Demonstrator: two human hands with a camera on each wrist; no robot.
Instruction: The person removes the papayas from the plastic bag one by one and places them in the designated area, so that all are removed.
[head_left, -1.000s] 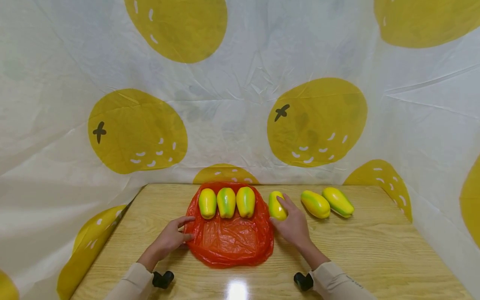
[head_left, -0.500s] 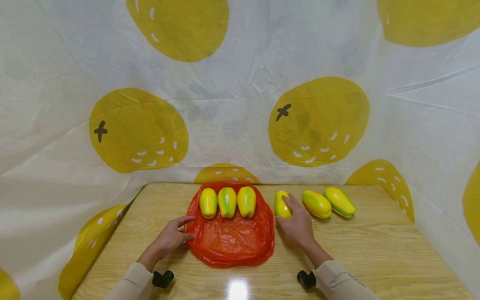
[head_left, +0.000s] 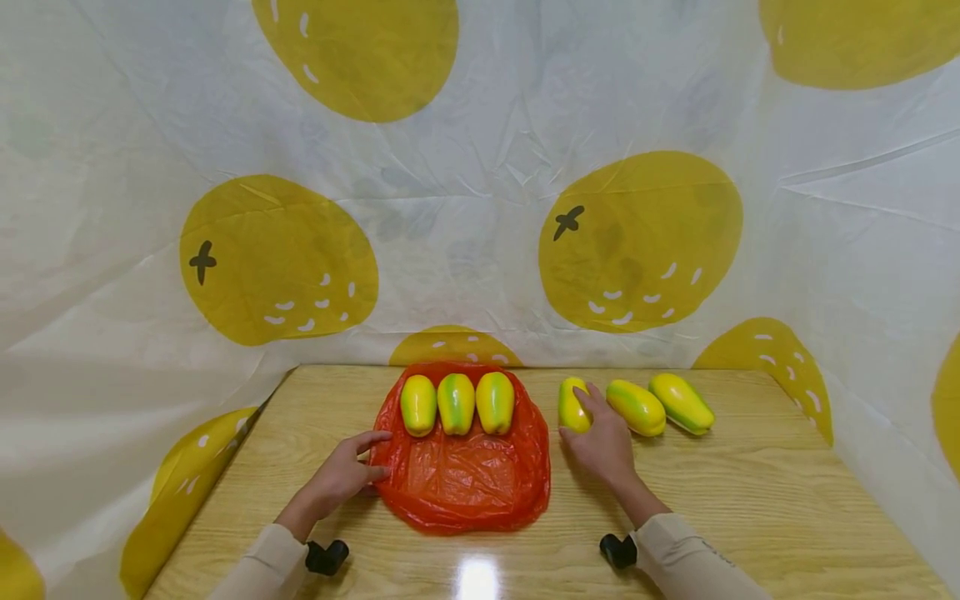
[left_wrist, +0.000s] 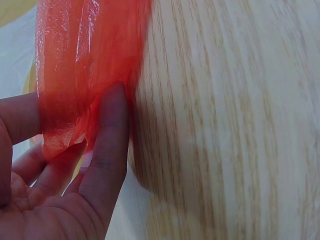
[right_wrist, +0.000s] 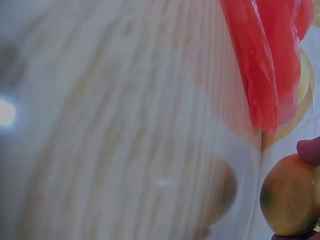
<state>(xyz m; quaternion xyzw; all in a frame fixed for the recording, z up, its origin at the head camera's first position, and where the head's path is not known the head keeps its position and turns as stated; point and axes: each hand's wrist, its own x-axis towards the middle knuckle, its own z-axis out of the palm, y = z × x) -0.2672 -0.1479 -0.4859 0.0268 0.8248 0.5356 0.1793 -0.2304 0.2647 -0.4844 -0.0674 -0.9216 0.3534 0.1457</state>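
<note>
A red plastic bag (head_left: 465, 475) lies spread on the table with its rim rolled into a ring. Along its far side sit three yellow-green papayas in a row: a left one (head_left: 417, 407), a middle one (head_left: 456, 405) and a right one (head_left: 495, 404). At the bag's left rim my left hand (head_left: 341, 475) holds the plastic; the left wrist view shows the red film (left_wrist: 92, 65) between thumb and fingers. Right of the bag, my right hand (head_left: 603, 442) grips another papaya (head_left: 572, 407) between thumb and fingers. Whether that papaya touches the table is unclear.
Two more papayas lie to the right, a nearer one (head_left: 636, 408) close to my right hand and a farther one (head_left: 681, 404). The wooden table (head_left: 750, 500) meets a fruit-printed cloth (head_left: 465, 250) at its back edge.
My right hand has moved a little to the right with its papaya, away from the bag and closer to the two others. My left hand and the bag stay nearly in place.
</note>
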